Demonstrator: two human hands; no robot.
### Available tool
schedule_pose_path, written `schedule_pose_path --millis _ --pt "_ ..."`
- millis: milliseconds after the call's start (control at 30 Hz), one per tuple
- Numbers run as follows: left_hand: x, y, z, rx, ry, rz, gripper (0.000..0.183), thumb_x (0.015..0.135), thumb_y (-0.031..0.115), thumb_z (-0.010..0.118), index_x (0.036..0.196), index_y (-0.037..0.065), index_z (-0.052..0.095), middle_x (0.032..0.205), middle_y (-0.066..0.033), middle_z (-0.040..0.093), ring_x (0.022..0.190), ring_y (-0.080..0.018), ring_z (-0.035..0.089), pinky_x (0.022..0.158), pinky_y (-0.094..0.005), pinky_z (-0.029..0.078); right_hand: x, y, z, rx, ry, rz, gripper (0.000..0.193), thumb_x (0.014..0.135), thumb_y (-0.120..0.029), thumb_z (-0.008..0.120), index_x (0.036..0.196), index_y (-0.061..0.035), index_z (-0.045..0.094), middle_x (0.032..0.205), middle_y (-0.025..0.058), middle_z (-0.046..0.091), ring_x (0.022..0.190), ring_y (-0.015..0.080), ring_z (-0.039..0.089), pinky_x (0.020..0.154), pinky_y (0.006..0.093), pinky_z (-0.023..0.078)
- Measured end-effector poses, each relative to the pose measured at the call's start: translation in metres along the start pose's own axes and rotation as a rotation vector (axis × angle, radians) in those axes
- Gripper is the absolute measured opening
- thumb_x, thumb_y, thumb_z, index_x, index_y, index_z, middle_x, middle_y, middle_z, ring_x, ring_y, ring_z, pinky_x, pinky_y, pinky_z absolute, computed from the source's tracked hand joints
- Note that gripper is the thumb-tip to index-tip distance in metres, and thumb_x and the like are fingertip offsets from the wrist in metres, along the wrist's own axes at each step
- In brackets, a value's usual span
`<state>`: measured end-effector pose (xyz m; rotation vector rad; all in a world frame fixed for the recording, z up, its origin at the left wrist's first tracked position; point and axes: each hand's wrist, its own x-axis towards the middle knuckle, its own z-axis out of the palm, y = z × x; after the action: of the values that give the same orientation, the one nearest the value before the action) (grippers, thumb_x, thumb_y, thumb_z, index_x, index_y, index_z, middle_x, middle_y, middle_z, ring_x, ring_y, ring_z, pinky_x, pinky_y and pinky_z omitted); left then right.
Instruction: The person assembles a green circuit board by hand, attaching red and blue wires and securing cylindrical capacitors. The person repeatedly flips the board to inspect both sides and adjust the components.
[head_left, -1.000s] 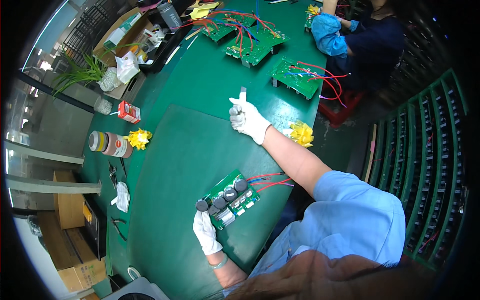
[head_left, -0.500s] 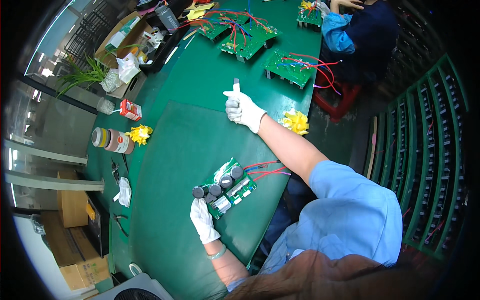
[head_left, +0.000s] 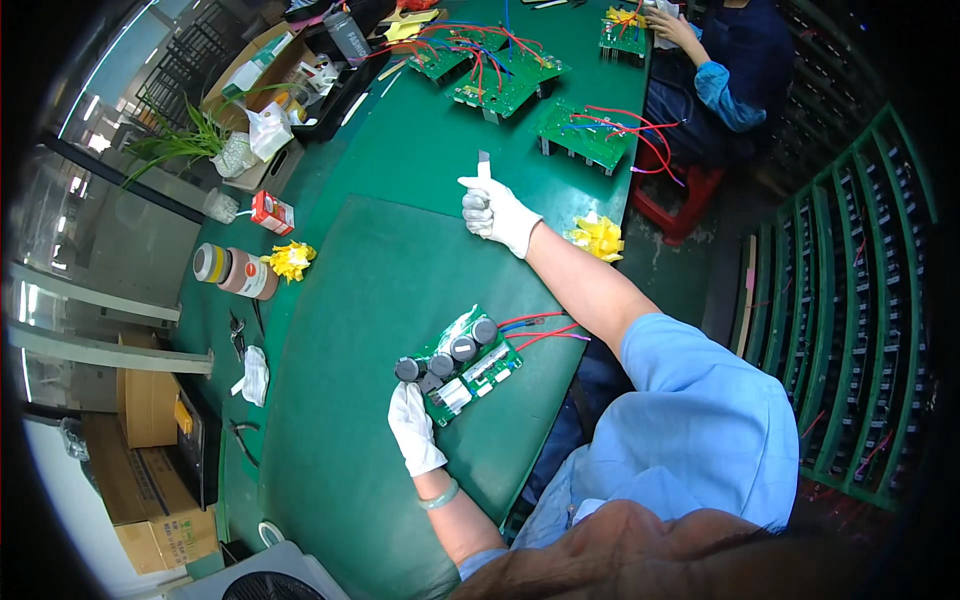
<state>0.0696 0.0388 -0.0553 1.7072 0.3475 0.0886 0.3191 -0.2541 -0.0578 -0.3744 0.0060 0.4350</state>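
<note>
A green circuit board with several round black capacitors sits tilted over the green mat, its red, blue and purple wires trailing to the right. My left hand, in a white glove, grips the near-left edge of this board, beside a capacitor. Farther off, my gloved right hand is closed in a fist above the mat's far edge. Out of its top stands a short, pale strip with a flat grey tip; its exact kind is unclear.
Several wired boards lie at the far end; another board is nearer. Yellow crumpled pieces, bottles, a drink carton, pliers and a white glove surround the mat. A co-worker sits far right, beside racks.
The whole view has shifted slightly. Both my hands keep their grips, and the board in my left hand has turned a little. The co-worker's arm has moved.
</note>
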Motion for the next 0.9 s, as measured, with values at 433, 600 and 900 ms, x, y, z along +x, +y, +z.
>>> schedule_pose_path --millis 433,600,900 --pt "-0.003 0.005 0.004 -0.006 0.029 0.001 0.030 0.100 0.016 0.056 0.119 -0.006 0.060 0.106 -0.0064 0.063 0.094 -0.0115 0.055 0.085 -0.0260 0.045 -0.007 0.008 0.022 -0.234 0.129 -0.033 0.040 0.090 -0.025 0.065 0.060 -0.0166 0.041 0.054 -0.0018 0.043 0.041 0.0079 0.036 0.040 0.0234 0.029" --pt "-0.003 0.005 0.004 -0.018 0.009 0.017 0.029 0.100 0.016 0.056 0.118 -0.006 0.060 0.105 -0.0063 0.063 0.093 -0.0114 0.055 0.084 -0.0260 0.044 -0.003 0.022 0.022 -0.565 0.173 -0.077 0.030 0.090 -0.027 0.066 0.067 -0.0137 0.052 0.059 0.0002 0.051 0.047 0.0084 0.048 0.041 0.0231 0.035" --pt "-0.002 -0.001 0.000 -0.012 0.002 0.008 0.029 0.100 0.016 0.054 0.119 -0.006 0.059 0.103 -0.0050 0.063 0.092 -0.0105 0.054 0.083 -0.0256 0.044 -0.014 0.046 0.048 -1.805 -0.042 -0.051 0.052 0.094 -0.052 0.045 0.067 -0.0113 0.062 0.064 0.0051 0.063 0.060 0.0252 0.060 0.061 0.0392 0.047"
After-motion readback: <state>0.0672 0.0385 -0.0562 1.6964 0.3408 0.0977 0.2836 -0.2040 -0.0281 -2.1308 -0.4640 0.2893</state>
